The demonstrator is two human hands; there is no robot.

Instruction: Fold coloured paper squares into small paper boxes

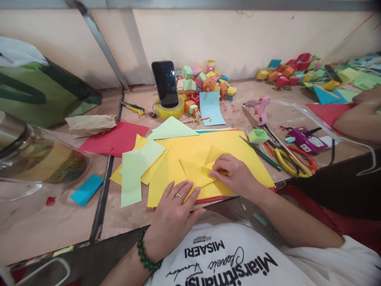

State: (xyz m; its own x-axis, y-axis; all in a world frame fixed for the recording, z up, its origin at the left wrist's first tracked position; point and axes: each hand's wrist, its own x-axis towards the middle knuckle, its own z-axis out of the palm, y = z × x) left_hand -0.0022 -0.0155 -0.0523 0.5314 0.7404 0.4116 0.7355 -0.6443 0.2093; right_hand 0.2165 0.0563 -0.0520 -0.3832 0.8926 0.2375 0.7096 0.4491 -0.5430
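A stack of yellow paper sheets [238, 145] lies in front of me, with red sheet edges showing beneath. On top is a partly folded piece of yellow paper [195, 170]. My right hand [233, 172] pinches a flap at its right side between thumb and fingers. My left hand [178, 204] rests flat on the near left edge of that paper, fingers stretched out; a ring and a green bead bracelet are on it. Left of the hands, pale green paper strips [131, 178] overlap more yellow pieces. A green pencil [263, 155] lies along the stack's right side.
A phone [165, 84] leans on a yellow tape roll [169, 110], beside a heap of folded paper cubes [208, 83]. Rightward are a pink glue gun [258, 108], scissors [293, 161] and a purple power socket [308, 140]. A glass jar [44, 155] stands left; another person's arm [360, 119] reaches in at right.
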